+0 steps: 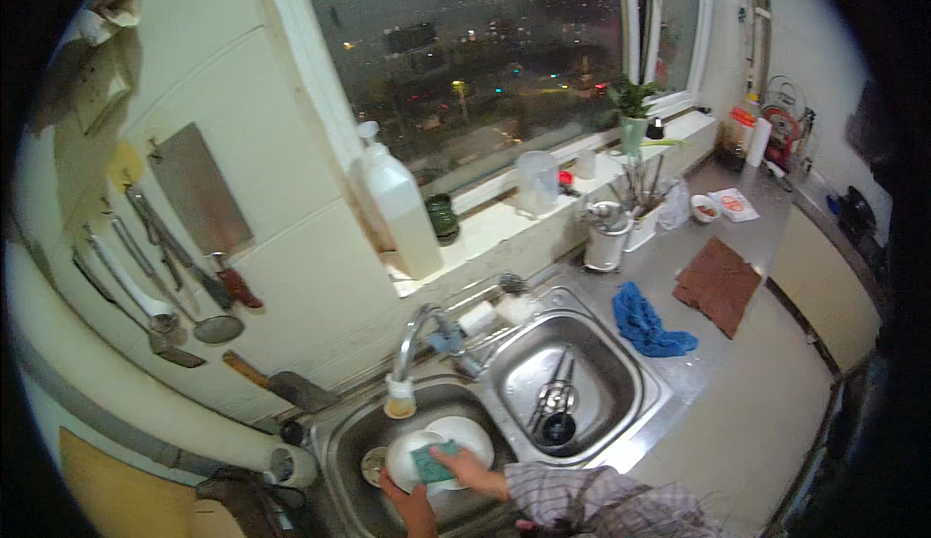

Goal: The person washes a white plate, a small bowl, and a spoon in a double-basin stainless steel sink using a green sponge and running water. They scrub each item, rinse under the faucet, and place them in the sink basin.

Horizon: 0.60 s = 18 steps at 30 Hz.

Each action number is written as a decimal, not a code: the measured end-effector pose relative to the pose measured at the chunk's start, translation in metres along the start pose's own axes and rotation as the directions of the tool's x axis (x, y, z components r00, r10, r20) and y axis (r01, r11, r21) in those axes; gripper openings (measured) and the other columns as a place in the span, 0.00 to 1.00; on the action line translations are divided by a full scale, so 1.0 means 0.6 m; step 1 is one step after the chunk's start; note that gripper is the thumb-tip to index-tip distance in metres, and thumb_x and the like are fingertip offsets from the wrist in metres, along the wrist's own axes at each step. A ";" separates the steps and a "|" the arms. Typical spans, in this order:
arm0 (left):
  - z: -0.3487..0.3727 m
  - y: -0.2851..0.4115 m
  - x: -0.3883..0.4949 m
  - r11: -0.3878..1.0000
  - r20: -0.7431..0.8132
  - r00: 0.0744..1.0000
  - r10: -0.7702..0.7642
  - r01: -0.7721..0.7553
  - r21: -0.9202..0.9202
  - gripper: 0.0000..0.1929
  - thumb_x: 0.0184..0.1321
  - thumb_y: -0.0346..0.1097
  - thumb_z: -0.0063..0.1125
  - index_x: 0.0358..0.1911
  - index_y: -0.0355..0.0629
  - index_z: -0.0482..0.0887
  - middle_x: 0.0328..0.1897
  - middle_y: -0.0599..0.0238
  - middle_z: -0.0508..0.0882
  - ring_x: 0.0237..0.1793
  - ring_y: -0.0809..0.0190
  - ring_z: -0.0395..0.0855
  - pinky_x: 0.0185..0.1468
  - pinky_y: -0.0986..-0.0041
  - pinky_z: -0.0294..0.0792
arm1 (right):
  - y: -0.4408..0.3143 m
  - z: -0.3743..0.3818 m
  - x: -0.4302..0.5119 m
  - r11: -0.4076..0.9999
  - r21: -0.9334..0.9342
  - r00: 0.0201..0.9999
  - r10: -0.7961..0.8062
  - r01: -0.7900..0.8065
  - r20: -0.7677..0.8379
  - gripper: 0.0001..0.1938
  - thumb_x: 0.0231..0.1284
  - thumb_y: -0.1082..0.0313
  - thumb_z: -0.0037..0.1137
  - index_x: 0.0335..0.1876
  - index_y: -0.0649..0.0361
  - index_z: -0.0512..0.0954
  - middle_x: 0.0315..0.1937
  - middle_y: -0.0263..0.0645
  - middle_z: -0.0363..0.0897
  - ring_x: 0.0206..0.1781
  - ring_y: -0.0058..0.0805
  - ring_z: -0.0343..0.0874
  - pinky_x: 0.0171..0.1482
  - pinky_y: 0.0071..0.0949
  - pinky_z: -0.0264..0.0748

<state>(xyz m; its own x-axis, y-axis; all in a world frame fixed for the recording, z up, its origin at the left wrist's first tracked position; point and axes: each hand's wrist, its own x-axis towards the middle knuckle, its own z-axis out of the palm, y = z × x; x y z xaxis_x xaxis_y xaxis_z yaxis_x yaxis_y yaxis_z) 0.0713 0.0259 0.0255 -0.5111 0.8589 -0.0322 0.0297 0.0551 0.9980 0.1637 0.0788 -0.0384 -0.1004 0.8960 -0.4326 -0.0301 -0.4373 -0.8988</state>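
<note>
My left hand (409,507) grips the lower edge of a white bowl (402,458) over the left sink basin (342,458). A green scouring pad (435,463) is pressed to the bowl by my right hand (473,471), which reaches in from the right in a plaid sleeve. Behind the bowl, a larger white dish (473,432) rests in the same basin. The chrome faucet (412,334) curves above, its yellowed nozzle (399,406) just over the bowl; no flow of water can be made out.
The right sink basin (593,334) holds chopsticks (560,374) and a dark round object (558,429). A blue cloth (647,327) and a brown cloth (718,283) lie on the counter. On the left, a cleaver (302,390) leans by the wall. A large pump bottle (400,207) stands on the sill.
</note>
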 end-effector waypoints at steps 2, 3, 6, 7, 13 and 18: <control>0.019 -0.015 -0.014 0.992 -0.122 0.991 -0.061 0.046 -0.117 0.39 0.40 0.18 0.44 0.64 0.41 0.53 0.60 0.49 0.66 0.59 0.50 0.67 0.63 0.63 0.58 | 0.021 0.015 -0.009 0.848 0.243 0.880 0.435 -0.471 0.188 0.27 0.55 0.38 0.52 0.42 0.58 0.78 0.25 0.35 0.78 0.26 0.30 0.75 0.27 0.32 0.71; 0.020 -0.021 -0.013 0.992 -0.127 0.986 -0.105 0.096 -0.078 0.40 0.40 0.18 0.44 0.65 0.42 0.52 0.60 0.49 0.66 0.59 0.50 0.67 0.62 0.63 0.59 | 0.022 0.007 -0.004 0.865 0.140 0.869 0.451 -0.482 0.203 0.27 0.55 0.38 0.52 0.43 0.58 0.78 0.25 0.37 0.78 0.26 0.32 0.76 0.27 0.33 0.70; -0.021 -0.026 0.016 0.974 0.132 0.982 -0.138 0.110 0.199 0.40 0.39 0.19 0.45 0.65 0.43 0.54 0.60 0.49 0.66 0.58 0.49 0.69 0.61 0.64 0.60 | -0.001 -0.034 0.000 0.930 -0.283 0.969 -0.203 0.236 0.141 0.26 0.56 0.41 0.51 0.45 0.58 0.75 0.24 0.45 0.79 0.30 0.42 0.78 0.32 0.36 0.72; -0.035 -0.027 0.022 0.952 0.279 0.953 -0.123 0.034 0.303 0.38 0.39 0.18 0.44 0.63 0.40 0.56 0.60 0.49 0.66 0.58 0.49 0.68 0.62 0.64 0.59 | -0.019 -0.055 0.011 0.642 -0.735 0.976 -0.142 0.218 0.166 0.24 0.57 0.42 0.51 0.43 0.60 0.75 0.24 0.48 0.77 0.30 0.46 0.78 0.30 0.39 0.72; -0.036 -0.038 0.015 0.981 0.189 0.972 -0.139 0.110 0.158 0.35 0.39 0.18 0.45 0.59 0.38 0.60 0.59 0.52 0.66 0.59 0.49 0.67 0.65 0.62 0.56 | -0.046 -0.066 0.005 0.536 -0.667 0.839 -0.468 0.518 0.276 0.24 0.57 0.43 0.51 0.39 0.61 0.76 0.30 0.49 0.79 0.31 0.48 0.78 0.33 0.41 0.73; 0.011 -0.060 -0.020 0.930 0.027 0.975 -0.218 0.216 -0.298 0.41 0.42 0.18 0.44 0.66 0.40 0.47 0.63 0.51 0.60 0.63 0.49 0.61 0.65 0.62 0.55 | 0.022 -0.016 -0.010 0.933 -0.018 0.907 0.355 -0.360 0.229 0.23 0.57 0.44 0.54 0.41 0.60 0.76 0.26 0.39 0.78 0.24 0.34 0.77 0.28 0.34 0.71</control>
<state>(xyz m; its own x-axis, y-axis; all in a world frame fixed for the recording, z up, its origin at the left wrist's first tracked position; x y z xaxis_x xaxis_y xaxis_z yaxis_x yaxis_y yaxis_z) 0.0823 0.0169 -0.0102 -0.4819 0.8395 -0.2509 -0.3394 0.0852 0.9368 0.1732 0.0684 -0.0482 -0.3294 0.6395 -0.6947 0.0261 -0.7293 -0.6837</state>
